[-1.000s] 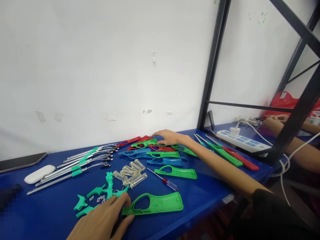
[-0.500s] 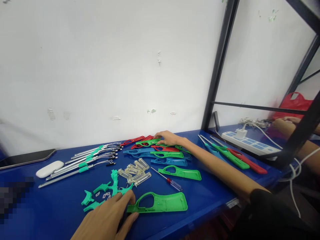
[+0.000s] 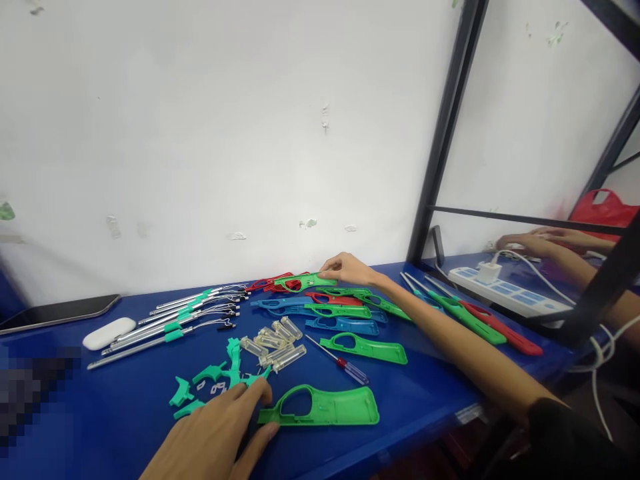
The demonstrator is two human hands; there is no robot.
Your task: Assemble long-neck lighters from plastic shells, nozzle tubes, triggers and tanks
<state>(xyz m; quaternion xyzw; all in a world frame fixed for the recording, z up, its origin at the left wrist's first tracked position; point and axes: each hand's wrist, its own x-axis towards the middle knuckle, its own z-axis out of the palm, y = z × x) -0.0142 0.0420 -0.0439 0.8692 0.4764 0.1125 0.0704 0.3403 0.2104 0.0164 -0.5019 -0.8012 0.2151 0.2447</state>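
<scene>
My left hand [image 3: 220,430] has its thumb and fingers closed about the narrow end of a green lighter casing half [image 3: 345,408], which lies hollow side up on the blue table [image 3: 130,413]. Farther back, my right hand [image 3: 350,269] pinches the wide end of another green casing half [image 3: 311,281], tilted over the pile. Red casing halves [image 3: 265,283] and blue casing halves [image 3: 345,325] lie around it. Beside my left hand are teal triggers [image 3: 209,373] and small white pieces [image 3: 218,388]. Several clear fuel tanks [image 3: 287,358] lie behind them, near a screwdriver [image 3: 350,369].
Metal lighter tubes with wires [image 3: 145,348] lie at left, near a white oval case [image 3: 109,333] and a phone [image 3: 60,313]. Closed lighters [image 3: 470,317] lie at right beside a black frame post [image 3: 447,133]. Beyond are a power strip [image 3: 510,290] and another person's hands [image 3: 530,243].
My right hand has raised the green casing half slightly off the pile and tilted it. My left hand stays on its casing half. The view has shifted a little.
</scene>
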